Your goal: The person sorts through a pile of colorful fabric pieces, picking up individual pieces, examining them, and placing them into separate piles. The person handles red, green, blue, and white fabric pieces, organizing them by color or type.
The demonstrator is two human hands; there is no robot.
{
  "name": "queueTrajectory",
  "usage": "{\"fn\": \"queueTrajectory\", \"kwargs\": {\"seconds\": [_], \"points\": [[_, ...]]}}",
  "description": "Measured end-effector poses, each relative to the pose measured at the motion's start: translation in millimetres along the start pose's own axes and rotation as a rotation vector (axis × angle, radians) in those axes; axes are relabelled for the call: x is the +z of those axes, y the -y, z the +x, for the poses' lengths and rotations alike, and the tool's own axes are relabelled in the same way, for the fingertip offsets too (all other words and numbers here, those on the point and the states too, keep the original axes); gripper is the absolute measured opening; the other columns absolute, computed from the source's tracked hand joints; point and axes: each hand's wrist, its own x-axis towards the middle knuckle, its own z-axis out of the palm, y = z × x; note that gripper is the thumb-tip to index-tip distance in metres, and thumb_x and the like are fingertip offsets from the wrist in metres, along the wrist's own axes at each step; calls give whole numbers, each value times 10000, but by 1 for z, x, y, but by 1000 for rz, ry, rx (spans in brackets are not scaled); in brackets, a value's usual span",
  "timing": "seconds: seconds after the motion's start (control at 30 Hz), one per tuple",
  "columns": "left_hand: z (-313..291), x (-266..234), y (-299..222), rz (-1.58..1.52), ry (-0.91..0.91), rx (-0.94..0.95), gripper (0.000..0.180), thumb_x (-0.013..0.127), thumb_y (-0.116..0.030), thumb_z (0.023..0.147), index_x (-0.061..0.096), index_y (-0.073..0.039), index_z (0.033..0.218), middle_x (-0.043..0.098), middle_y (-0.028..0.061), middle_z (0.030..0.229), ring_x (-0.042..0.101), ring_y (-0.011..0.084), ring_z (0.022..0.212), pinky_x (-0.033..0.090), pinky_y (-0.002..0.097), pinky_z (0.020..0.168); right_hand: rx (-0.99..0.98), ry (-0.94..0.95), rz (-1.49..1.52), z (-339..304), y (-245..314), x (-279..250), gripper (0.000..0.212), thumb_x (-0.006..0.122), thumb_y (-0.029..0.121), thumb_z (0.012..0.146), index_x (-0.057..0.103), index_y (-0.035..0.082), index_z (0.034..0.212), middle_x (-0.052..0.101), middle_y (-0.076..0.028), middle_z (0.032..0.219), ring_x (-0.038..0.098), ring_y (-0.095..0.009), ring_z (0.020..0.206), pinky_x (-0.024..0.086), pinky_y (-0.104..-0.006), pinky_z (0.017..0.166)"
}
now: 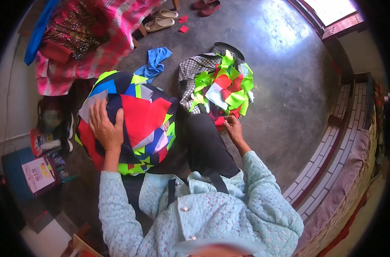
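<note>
My left hand [106, 127] lies flat with fingers spread on a large, rounded, multicoloured bundle of fabric pieces [145, 118], just left of my knee. Its top shows red, navy, grey, blue and neon yellow-green patches. Beyond my knee, on the right, my right hand [235, 132] has its fingertips pinched together on a red fabric scrap [219, 123]. That scrap is at the near edge of a loose heap of neon green, red and white scraps [235, 99]. The heap lies on a black-and-white checked cloth [199, 70], which may be a bag.
A blue cloth [155, 62] lies on the grey floor [285, 85] beyond the bundle. Shoes [160, 24] and small red scraps [183, 29] are farther off. Pink checked fabric [53, 77] drapes at the far left. A box [38, 174] stands at left.
</note>
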Motion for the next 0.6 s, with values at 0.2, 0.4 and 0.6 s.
{"fn": "queueTrajectory", "kwargs": {"seconds": [0.2, 0.4, 0.6], "points": [[1, -2, 1, -25, 26, 16, 559, 562, -398, 886, 488, -49, 1317, 463, 157, 1391, 359, 382, 1338, 242, 498, 1100, -67, -175, -409, 37, -39, 12, 600, 789, 184, 686, 529, 50, 1209, 545, -187, 1237, 532, -341, 1136, 437, -421, 965], [7, -8, -5, -48, 88, 12, 561, 547, -359, 883, 468, -31, 1331, 442, 169, 1413, 348, 397, 1344, 223, 502, 1107, 43, -222, -573, 80, -61, 23, 917, 856, 259, 618, 368, 124, 1382, 257, -208, 1483, 286, -433, 1338, 335, -545, 1052], [8, -8, -2, -70, 148, -9, 582, 507, -378, 884, 451, -26, 1344, 424, 175, 1429, 321, 399, 1363, 205, 517, 1111, 170, -51, -717, 114, -34, 35, 1055, 882, 282, 580, 289, 295, 1452, 44, -171, 1563, 161, -538, 1366, 359, -644, 996]]}}
